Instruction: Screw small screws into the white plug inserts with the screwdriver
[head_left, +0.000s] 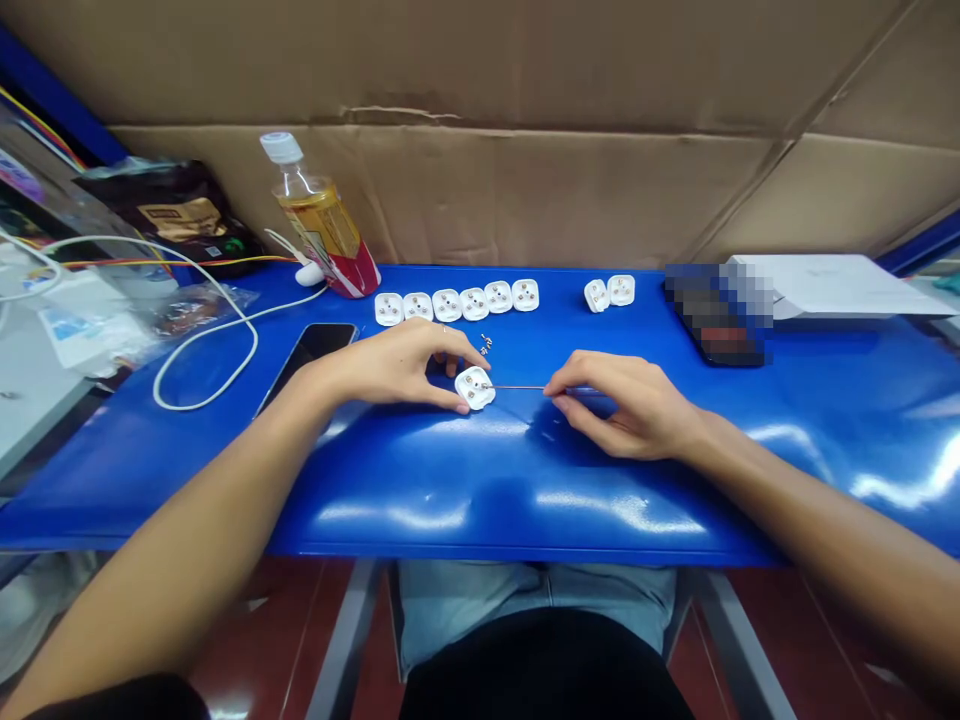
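My left hand [405, 365] rests on the blue table [480, 500], its fingers pinched round a small white plug part [475, 388]. My right hand [626, 405] grips a thin screwdriver [517, 387] whose tip meets that part from the right. A few tiny screws [486, 344] lie just behind the part. A row of several matching white parts [457, 301] lines the back of the table, and two more white parts [609, 292] sit to their right.
A black phone [307, 355] and a white cable [210, 350] lie at the left. A bottle of yellow drink [319, 215] stands at the back left beside a dark bag [180, 215]. A white box [832, 285] and a blurred dark object [716, 310] occupy the back right. A cardboard wall [525, 130] stands behind.
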